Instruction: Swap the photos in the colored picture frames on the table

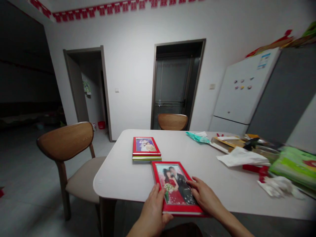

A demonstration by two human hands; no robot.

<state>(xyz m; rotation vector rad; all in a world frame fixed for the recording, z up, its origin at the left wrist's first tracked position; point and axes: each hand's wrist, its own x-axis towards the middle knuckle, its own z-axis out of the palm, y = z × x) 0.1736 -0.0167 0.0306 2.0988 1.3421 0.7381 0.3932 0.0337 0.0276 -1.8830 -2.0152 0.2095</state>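
Lying between the left hand (153,205) and right hand (203,194), the red photo frame (177,188) runs lengthwise away from the person at the near edge of the table (118,179) — the left grasps its near-left corner, the right's fingers cover its right side, grip unclear.

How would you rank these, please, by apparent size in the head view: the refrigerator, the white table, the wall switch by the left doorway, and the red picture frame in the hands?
1. White table
2. Refrigerator
3. Red picture frame
4. Wall switch
Nearness makes the frame look bigger, yet the order is clear.
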